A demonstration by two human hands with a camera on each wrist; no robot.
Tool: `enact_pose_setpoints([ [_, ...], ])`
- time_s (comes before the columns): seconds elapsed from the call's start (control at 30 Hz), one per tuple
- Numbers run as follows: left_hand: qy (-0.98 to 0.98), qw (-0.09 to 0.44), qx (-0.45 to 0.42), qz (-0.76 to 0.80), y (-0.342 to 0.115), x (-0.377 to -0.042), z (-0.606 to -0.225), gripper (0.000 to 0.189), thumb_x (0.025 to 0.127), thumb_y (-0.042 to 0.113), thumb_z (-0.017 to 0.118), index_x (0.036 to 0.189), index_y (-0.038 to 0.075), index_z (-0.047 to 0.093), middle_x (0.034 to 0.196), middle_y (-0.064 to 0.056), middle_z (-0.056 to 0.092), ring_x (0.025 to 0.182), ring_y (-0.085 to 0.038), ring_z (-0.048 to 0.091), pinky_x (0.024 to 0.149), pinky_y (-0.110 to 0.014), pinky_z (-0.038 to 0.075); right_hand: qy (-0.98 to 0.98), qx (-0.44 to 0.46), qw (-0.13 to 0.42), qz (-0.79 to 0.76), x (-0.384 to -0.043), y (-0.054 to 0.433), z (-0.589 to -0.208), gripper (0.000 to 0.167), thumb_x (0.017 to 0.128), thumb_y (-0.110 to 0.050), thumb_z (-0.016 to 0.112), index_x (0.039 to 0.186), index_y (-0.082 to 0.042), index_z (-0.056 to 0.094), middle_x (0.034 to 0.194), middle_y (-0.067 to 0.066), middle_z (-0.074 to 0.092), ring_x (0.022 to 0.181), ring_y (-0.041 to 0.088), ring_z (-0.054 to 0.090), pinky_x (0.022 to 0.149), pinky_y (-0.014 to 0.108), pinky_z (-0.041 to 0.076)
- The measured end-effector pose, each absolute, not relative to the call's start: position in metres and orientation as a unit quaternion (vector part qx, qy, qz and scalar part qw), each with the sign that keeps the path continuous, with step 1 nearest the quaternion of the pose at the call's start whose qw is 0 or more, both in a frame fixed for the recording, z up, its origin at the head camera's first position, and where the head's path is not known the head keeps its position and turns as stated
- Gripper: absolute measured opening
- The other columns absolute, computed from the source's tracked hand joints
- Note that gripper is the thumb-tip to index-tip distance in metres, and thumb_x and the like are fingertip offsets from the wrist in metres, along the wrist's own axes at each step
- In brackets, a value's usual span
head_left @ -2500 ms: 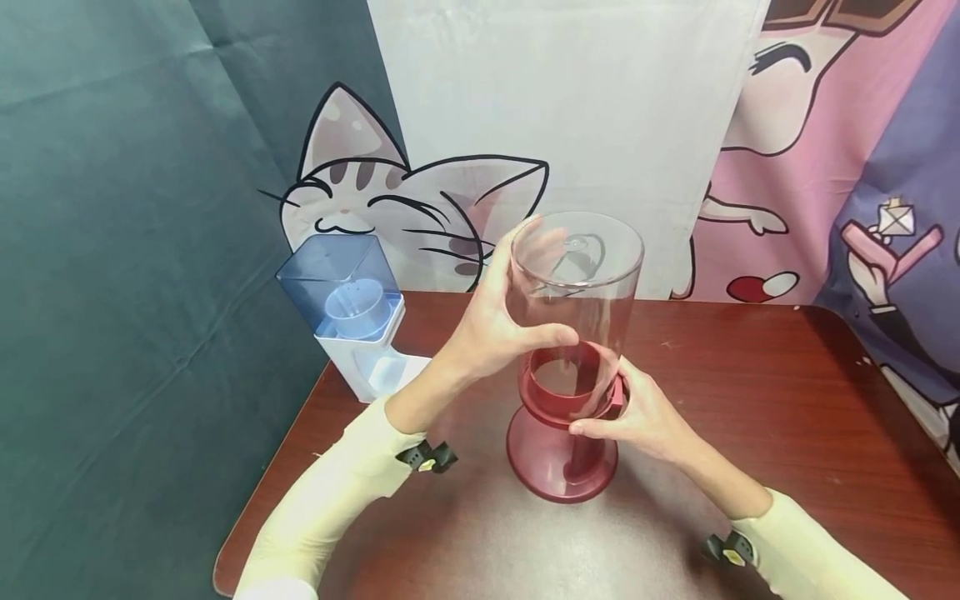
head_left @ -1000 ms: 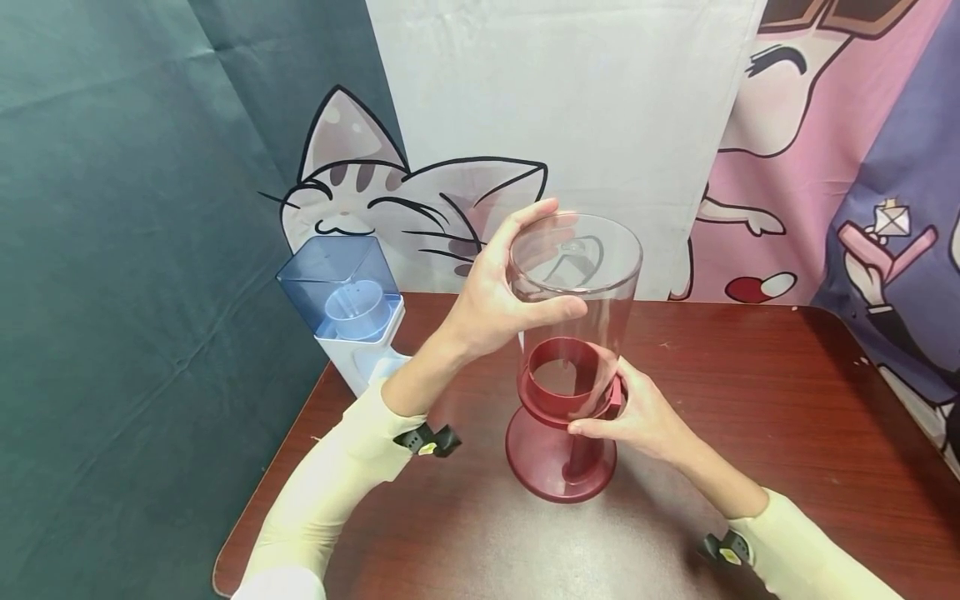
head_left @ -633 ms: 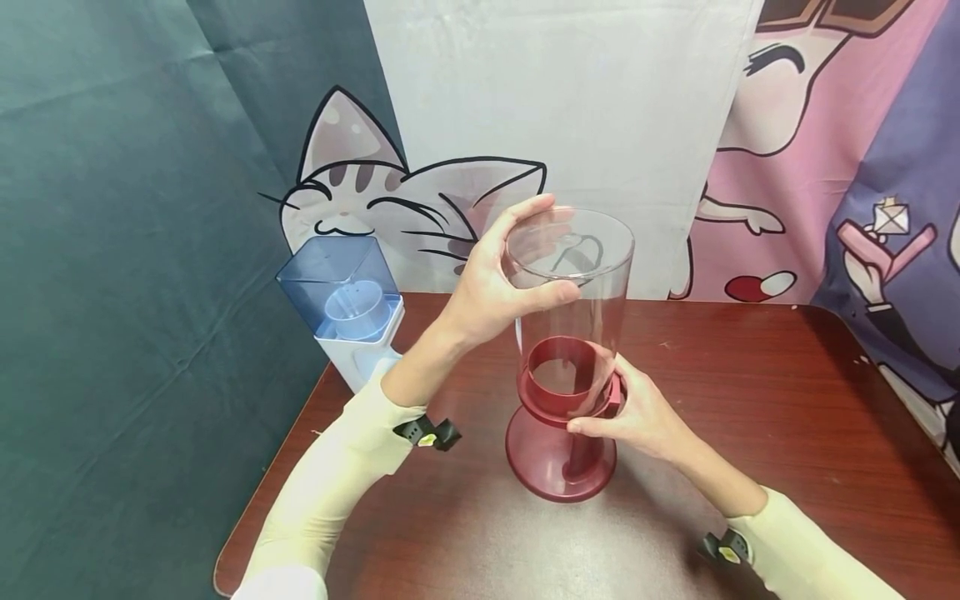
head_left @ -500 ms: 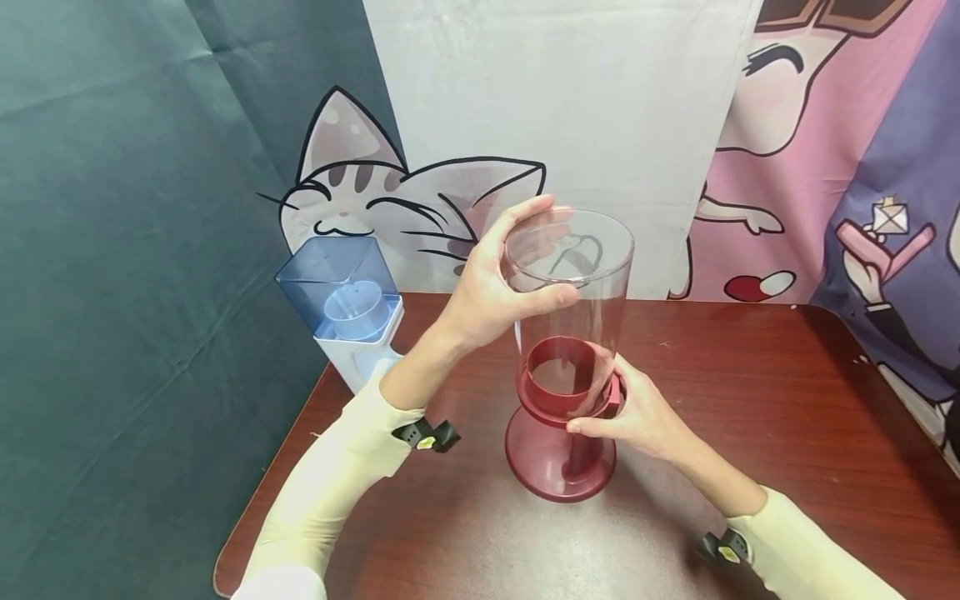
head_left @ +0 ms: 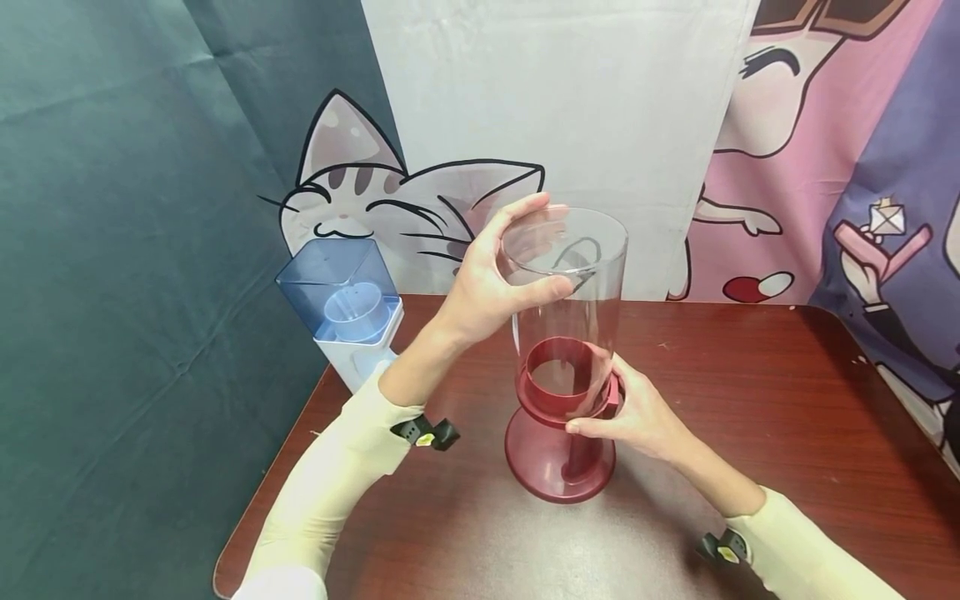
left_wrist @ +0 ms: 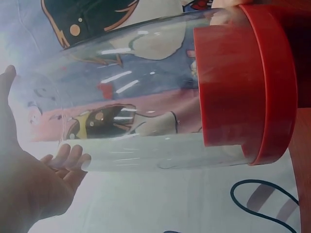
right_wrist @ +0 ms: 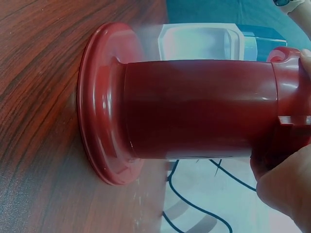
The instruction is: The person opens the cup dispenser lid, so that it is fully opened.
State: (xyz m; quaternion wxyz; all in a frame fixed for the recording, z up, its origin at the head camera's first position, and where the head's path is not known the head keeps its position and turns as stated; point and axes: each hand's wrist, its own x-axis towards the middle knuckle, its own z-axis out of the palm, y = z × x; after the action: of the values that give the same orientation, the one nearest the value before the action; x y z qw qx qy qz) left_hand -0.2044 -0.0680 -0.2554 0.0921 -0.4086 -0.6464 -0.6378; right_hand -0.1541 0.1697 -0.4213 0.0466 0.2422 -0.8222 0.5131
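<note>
A tall clear cylinder [head_left: 600, 321] stands in the red ring collar of a red dispenser stand [head_left: 558, 471], whose round base rests on the table. My left hand [head_left: 480, 292] grips the cylinder just below its open top rim, thumb in front and fingers round the far side. In the left wrist view the cylinder [left_wrist: 131, 111] surrounds an inner red ring, and part of the left hand [left_wrist: 34, 189] shows at its rim end. My right hand [head_left: 648, 417] holds the collar from the right, thumb at its front. The right wrist view shows the stand's thick red column [right_wrist: 199, 109].
A white dispenser with a blue see-through box [head_left: 337, 275] stands at the table's back left, partly behind my left forearm. The brown wooden table [head_left: 750, 400] stretches out to the right. A printed cloth backdrop [head_left: 600, 100] hangs behind the table.
My left hand has slid slightly up the cylinder, and the cylinder's top has shifted a little left. My right hand stays at the collar, and the red stand keeps its place.
</note>
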Motion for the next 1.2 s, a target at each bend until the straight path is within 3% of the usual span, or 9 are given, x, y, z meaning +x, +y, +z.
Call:
enact_pose_setpoints([
  [0.3, -0.623, 0.101, -0.428, -0.647, -0.065, -0.199, -0.2546, 0.088, 0.077, -0.016, 0.081, 0.154, -0.008, 0.04, 0.149, -0.027, 0.054, 0.14, -0.037, 0.054, 0.118, -0.045, 0.044, -0.82, 0.241, 0.042, 0.517, -0.1535, 0.1702, -0.4209, 0.096, 0.074, -0.024, 0.099, 0.156, -0.02, 0.049, 0.134, 0.002, 0.069, 0.12, 0.021, 0.066, 0.097, 0.031, 0.056],
  [0.6, -0.637, 0.086, -0.405, -0.65, -0.0684, -0.2051, -0.2535, 0.082, 0.083, -0.008, 0.078, 0.156, -0.002, 0.042, 0.15, -0.021, 0.057, 0.139, -0.029, 0.057, 0.116, -0.044, 0.046, -0.823, 0.243, 0.051, 0.51, -0.1535, 0.1697, -0.4208, 0.097, 0.074, -0.024, 0.099, 0.157, -0.019, 0.049, 0.134, 0.003, 0.07, 0.119, 0.019, 0.065, 0.097, 0.03, 0.056],
  [0.87, -0.623, 0.098, -0.427, -0.648, -0.0662, -0.1993, -0.2536, 0.087, 0.078, -0.014, 0.08, 0.155, -0.007, 0.039, 0.15, -0.025, 0.054, 0.14, -0.036, 0.055, 0.119, -0.046, 0.042, -0.821, 0.239, 0.042, 0.517, -0.1529, 0.1702, -0.4209, 0.096, 0.074, -0.025, 0.1, 0.156, -0.021, 0.05, 0.134, 0.001, 0.069, 0.121, 0.02, 0.065, 0.098, 0.031, 0.056],
  [1.2, -0.643, 0.082, -0.4, -0.648, -0.0688, -0.2027, -0.2509, 0.082, 0.083, -0.007, 0.078, 0.157, -0.001, 0.041, 0.151, -0.019, 0.057, 0.139, -0.028, 0.057, 0.114, -0.05, 0.048, -0.822, 0.241, 0.046, 0.514, -0.1535, 0.1703, -0.4214, 0.096, 0.075, -0.025, 0.099, 0.157, -0.022, 0.049, 0.135, 0.002, 0.07, 0.12, 0.017, 0.064, 0.099, 0.031, 0.055],
])
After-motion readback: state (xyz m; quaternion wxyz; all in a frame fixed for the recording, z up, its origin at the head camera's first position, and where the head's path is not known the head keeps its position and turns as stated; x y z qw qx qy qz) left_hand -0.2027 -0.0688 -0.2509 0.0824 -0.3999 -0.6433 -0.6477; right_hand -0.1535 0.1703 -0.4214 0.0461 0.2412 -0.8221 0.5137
